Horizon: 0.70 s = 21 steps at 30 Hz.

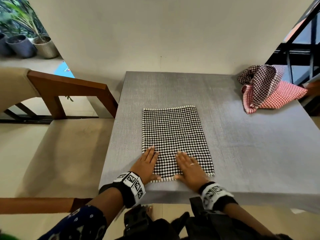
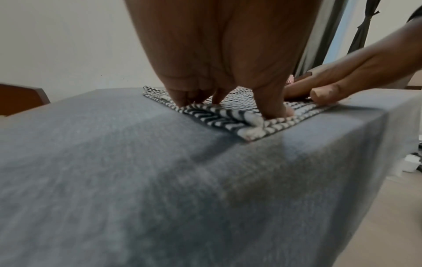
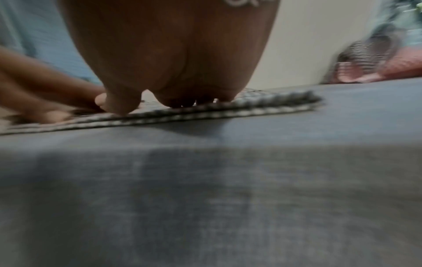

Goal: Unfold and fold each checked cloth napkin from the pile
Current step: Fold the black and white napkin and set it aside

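A black-and-white checked napkin [image 1: 173,135] lies flat as a long rectangle on the grey table [image 1: 242,144]. My left hand [image 1: 147,161] lies flat on its near left corner, fingers straight. My right hand [image 1: 187,164], with a ring, presses flat on the near middle beside it. In the left wrist view my left hand [image 2: 228,101] presses the napkin [image 2: 228,117], whose near corner is slightly rumpled, and the right hand [image 2: 331,90] rests alongside. The right wrist view is blurred; the right hand [image 3: 171,101] rests on the napkin [image 3: 228,110].
A pile of a dark checked napkin [image 1: 259,80] and a red checked napkin [image 1: 277,96] sits at the table's far right corner. A wooden-framed chair [image 1: 69,90] stands to the left. A wall runs behind the table. The near table edge is just under my wrists.
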Each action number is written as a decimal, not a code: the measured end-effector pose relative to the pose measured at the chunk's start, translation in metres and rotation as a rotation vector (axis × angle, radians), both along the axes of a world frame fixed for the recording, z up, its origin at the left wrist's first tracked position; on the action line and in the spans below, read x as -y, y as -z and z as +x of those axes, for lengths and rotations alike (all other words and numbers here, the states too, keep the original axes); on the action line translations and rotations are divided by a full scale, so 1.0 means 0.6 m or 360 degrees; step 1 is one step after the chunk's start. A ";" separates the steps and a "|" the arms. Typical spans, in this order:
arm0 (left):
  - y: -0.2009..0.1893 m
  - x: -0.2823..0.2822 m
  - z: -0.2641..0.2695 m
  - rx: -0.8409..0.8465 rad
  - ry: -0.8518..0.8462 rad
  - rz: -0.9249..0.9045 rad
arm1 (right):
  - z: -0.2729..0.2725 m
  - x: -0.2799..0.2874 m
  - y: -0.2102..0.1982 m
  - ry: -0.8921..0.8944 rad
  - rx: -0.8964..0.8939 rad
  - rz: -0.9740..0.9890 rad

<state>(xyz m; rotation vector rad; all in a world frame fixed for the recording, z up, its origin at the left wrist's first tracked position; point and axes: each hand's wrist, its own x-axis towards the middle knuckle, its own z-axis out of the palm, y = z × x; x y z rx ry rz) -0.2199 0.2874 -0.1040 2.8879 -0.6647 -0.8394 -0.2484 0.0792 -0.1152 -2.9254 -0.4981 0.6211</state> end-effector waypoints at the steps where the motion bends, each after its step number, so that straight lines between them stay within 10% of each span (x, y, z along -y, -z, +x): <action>1: 0.000 -0.005 0.002 -0.0012 0.0013 0.0026 | 0.002 0.038 -0.003 0.0146 -0.0076 0.0053; 5: -0.009 -0.010 0.025 0.0074 0.0026 0.0027 | 0.019 0.121 -0.031 0.0606 -0.0136 -0.0022; 10: -0.019 -0.011 0.105 0.0167 -0.0042 -0.0054 | 0.077 -0.014 -0.032 -0.0188 0.0089 0.0044; 13: -0.005 -0.025 0.146 0.0108 0.0136 0.0051 | 0.101 -0.032 -0.020 -0.0428 -0.0263 0.0051; 21: 0.003 -0.049 0.232 0.0243 0.0172 -0.0289 | 0.217 0.111 -0.046 0.0218 -0.0307 -0.0148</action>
